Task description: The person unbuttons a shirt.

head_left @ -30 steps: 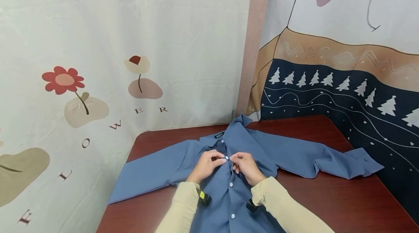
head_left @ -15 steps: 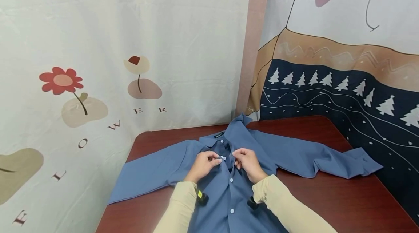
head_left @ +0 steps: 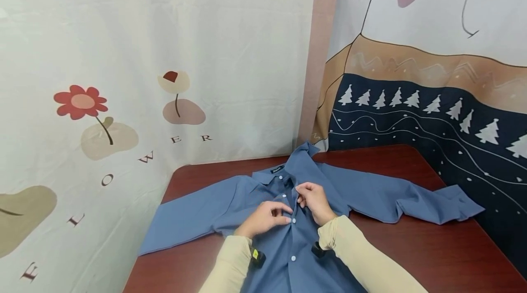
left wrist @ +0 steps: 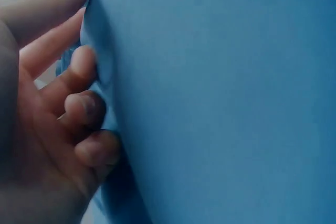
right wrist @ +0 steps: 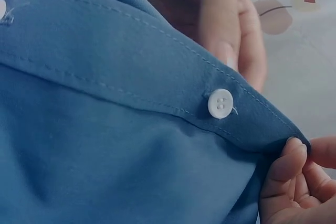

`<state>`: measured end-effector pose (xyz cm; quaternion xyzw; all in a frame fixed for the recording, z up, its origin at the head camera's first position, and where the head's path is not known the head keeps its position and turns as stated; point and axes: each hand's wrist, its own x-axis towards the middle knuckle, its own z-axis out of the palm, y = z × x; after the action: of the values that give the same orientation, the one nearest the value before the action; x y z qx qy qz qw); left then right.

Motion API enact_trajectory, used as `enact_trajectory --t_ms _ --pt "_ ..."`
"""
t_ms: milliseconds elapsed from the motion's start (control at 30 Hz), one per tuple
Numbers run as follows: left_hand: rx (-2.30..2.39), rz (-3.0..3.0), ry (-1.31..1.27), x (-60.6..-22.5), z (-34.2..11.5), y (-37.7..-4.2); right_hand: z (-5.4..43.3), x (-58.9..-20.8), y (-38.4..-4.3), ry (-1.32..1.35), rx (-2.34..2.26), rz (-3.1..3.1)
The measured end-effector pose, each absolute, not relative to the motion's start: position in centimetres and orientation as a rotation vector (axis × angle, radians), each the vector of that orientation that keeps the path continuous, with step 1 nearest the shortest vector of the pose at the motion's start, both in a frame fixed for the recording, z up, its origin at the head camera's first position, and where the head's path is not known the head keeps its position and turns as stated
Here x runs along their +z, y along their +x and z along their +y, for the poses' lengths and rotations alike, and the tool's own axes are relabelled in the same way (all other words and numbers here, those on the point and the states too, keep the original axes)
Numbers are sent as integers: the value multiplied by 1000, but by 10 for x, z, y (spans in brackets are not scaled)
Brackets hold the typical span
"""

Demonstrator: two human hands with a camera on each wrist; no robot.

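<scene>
A blue button-up shirt (head_left: pixel 269 265) lies spread on the table, its neck partly undone. At its front opening my right hand (head_left: pixel 314 201) pinches the fabric edge between thumb and index finger. The right wrist view shows that grip (right wrist: pixel 296 182) at the end of a stitched strip, near a white button (right wrist: pixel 220 103). Lower on the front, my left hand (head_left: pixel 265 217) has thumb and index finger apart, by a white button (head_left: pixel 293 221). In the left wrist view the left hand (left wrist: pixel 50 108) touches the cloth, its thumb blurred. Another button (head_left: pixel 284 197) shows above it.
The dark red table (head_left: pixel 416 256) extends on both sides of the shirt. The shirt's sleeves (head_left: pixel 187 217) stretch left and right. Printed curtains (head_left: pixel 239 55) hang right behind the table. Small black cameras (head_left: pixel 258 258) sit at the wrists.
The left hand has left the upper button and moved down toward the one below. The right hand has kept the opening's edge, which now parts from the button side.
</scene>
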<state>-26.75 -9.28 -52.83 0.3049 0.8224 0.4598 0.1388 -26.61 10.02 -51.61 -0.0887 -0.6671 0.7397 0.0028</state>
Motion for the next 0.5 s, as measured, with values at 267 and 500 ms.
enact_trajectory --t_ms 267,500 --pt "1239 2327 891 -530 -90 -264 104 -521 -268 -288 2321 -2071" --pt "1323 2377 864 -529 -89 -265 106 -521 -267 -306 2306 -2064"
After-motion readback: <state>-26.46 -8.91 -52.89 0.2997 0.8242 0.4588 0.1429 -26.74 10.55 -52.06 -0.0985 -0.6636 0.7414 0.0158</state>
